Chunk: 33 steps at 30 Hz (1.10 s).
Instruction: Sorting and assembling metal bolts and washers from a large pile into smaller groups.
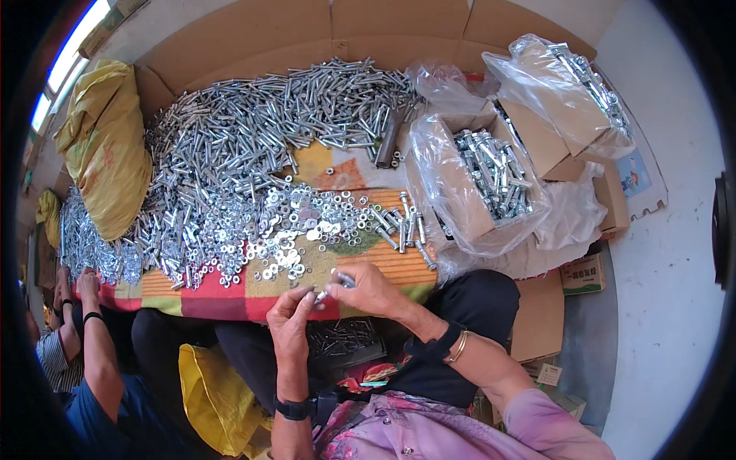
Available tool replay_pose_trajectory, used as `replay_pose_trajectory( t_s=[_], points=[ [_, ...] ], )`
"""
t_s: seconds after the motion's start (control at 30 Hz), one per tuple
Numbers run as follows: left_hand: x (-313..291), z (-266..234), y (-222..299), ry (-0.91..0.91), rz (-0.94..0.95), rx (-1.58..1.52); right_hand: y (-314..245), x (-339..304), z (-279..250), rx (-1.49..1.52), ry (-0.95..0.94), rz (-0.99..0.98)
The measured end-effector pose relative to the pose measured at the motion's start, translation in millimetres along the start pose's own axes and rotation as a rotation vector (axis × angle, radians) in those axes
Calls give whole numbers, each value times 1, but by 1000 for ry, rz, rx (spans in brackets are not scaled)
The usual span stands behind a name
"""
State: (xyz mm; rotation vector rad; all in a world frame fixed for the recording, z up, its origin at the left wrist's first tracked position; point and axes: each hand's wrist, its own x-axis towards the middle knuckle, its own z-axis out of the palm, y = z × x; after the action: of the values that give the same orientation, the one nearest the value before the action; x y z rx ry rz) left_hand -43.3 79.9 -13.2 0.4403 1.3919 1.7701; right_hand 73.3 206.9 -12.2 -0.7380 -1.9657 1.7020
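Observation:
Over the near edge of the cloth-covered table, my two hands almost meet. My right hand [369,291] is closed around a silvery metal bolt [346,280], part of it hidden by the fingers. My left hand [291,316] pinches with thumb and forefinger at a small shiny metal piece [320,297] beside the bolt; whether it is a nut or a washer I cannot tell. Just beyond them, loose washers [287,249] and nuts lie scattered on the patchwork cloth [257,297]. Several assembled bolts [410,218] with washers sit to the right of these.
A large heap of metal bolts [253,115] covers the table's back. An open carton [479,215] lined with plastic holds bolts, with another carton [552,126] behind it. A yellow sack [107,153] rests at left. A co-worker's hands [88,284] are at far left.

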Motion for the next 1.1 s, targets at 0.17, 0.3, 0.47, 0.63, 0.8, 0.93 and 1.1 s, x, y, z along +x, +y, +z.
replay_pose_trajectory(
  t_s=[0.17,0.3,0.47,0.63,0.8,0.93,1.1],
  points=[
    [-8,13,-7,-27,146,275,-4,-7,13,-79,-60,66],
    [-4,26,5,125,234,223,6,-11,18,512,-17,257],
    [43,15,13,194,669,876,-9,-6,-1,1042,-68,420],
    [69,17,11,178,789,1215,-12,-5,-5,1063,8,425],
    [89,29,-1,128,911,1336,-10,-6,-6,1091,15,378],
    [80,28,5,129,892,1341,-6,-5,-5,993,52,402],
    [41,27,6,140,787,1142,-5,-5,-3,987,65,473]
  ],
)
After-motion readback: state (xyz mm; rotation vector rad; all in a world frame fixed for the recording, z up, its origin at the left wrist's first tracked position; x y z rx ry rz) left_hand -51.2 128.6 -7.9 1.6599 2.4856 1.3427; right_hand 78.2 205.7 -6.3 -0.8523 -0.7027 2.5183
